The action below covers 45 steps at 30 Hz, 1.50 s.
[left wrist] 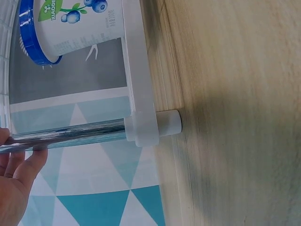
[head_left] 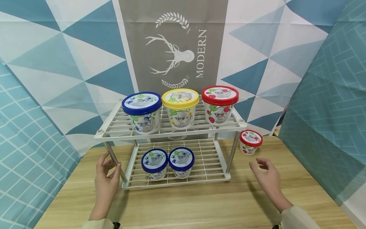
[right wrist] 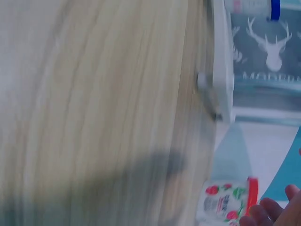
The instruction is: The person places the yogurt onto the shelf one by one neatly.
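A two-tier white rack (head_left: pixel 171 184) with silver posts stands on the wooden table. My left hand (head_left: pixel 106 183) is at its left front post (left wrist: pixel 70 134), thumb and fingers on either side of the metal. My right hand (head_left: pixel 267 176) hovers right of the rack, fingers loosely bent, holding nothing. Nearest to it, just behind, is a small red-lidded ice cream tub (head_left: pixel 250 142) with strawberry pictures, upright on the table. Two small blue-lidded tubs, left (head_left: pixel 154 161) and right (head_left: pixel 181 160), stand side by side on the lower shelf.
On the upper shelf stand three larger tubs: blue-lidded (head_left: pixel 143 111), yellow-lidded (head_left: pixel 181 108) and red-lidded (head_left: pixel 219 103). A patterned cloth (head_left: pixel 177 38) with a deer print hangs behind. Tiled-pattern sheets flank the table (head_left: pixel 186 206) on both sides.
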{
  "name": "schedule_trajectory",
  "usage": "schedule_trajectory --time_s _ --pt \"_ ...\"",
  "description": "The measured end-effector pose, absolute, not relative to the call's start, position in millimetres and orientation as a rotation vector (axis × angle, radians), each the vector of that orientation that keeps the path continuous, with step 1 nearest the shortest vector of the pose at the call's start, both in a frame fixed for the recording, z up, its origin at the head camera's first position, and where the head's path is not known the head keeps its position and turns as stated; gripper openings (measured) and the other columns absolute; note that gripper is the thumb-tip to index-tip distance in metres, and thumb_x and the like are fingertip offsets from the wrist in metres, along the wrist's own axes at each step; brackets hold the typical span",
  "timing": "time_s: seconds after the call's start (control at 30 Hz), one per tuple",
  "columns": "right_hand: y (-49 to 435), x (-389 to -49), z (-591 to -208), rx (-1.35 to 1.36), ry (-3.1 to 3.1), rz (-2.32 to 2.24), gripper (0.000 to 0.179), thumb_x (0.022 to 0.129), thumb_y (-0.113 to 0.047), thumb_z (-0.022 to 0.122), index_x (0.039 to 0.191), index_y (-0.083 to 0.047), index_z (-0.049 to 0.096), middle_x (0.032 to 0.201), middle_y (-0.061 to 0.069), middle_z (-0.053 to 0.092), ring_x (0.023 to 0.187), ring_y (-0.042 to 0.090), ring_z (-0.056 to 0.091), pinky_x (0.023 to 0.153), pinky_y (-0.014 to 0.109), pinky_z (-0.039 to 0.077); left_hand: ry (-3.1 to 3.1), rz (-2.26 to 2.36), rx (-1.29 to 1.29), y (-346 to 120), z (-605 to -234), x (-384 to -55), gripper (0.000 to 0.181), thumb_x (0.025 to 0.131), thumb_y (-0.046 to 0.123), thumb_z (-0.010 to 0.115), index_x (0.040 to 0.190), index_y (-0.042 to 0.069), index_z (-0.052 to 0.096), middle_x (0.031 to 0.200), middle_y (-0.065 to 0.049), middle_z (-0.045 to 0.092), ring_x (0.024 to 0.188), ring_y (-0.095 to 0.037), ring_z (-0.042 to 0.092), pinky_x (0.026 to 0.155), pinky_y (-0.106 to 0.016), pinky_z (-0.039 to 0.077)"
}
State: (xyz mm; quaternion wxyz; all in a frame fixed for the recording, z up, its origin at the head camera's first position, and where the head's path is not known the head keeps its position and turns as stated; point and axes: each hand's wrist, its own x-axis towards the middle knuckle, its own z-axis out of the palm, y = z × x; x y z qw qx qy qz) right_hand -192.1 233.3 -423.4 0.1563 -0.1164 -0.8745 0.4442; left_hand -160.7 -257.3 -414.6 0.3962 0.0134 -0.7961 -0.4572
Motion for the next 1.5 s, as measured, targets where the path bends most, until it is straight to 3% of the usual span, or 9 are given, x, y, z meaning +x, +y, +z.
schedule_trajectory --time_s 0.27,0.53,1.2,1.5 --pt "243.8 -213.5 -432.7 -0.468 -2.458 1.358 0.077 0.087 -0.047 0.061 0.139 0.001 0.03 0.132 0.024 0.043 0.118 0.038 0.041 0.092 0.049 0.041 -2.017 -1.18 0.026 -257.8 -415.7 -159.6 0.063 0.086 -0.009 0.059 0.14 0.01 0.034 0.1 0.018 0.049 0.093 0.016 0.052 0.074 0.003 0.044" --pt "251.6 -243.2 -436.9 -0.572 -2.477 1.396 0.096 0.082 -0.056 0.061 0.145 0.002 0.018 0.14 0.03 0.032 0.125 0.044 0.036 0.098 0.058 0.039 -1.993 -1.18 -0.004 -258.7 -416.8 -161.5 0.063 0.084 -0.01 0.061 0.139 0.006 0.034 0.099 0.017 0.051 0.092 0.015 0.053 0.075 0.002 0.044" --pt "255.8 -279.3 -444.5 -0.625 -2.551 1.417 0.107 0.081 -0.048 0.067 0.146 0.006 0.001 0.145 0.036 0.018 0.133 0.05 0.024 0.108 0.064 0.028 -2.011 -1.203 0.007 -258.3 -418.0 -160.9 0.062 0.085 -0.01 0.059 0.139 0.008 0.035 0.1 0.015 0.051 0.092 0.015 0.053 0.074 0.001 0.046" --pt "250.2 -291.7 -446.6 -0.543 -2.51 1.473 0.105 0.08 -0.038 0.072 0.145 0.009 0.004 0.145 0.036 0.019 0.133 0.051 0.022 0.11 0.064 0.024 -2.018 -1.196 0.018 -259.7 -418.5 -159.9 0.064 0.085 -0.009 0.06 0.14 0.01 0.035 0.1 0.016 0.051 0.093 0.015 0.053 0.074 0.001 0.046"
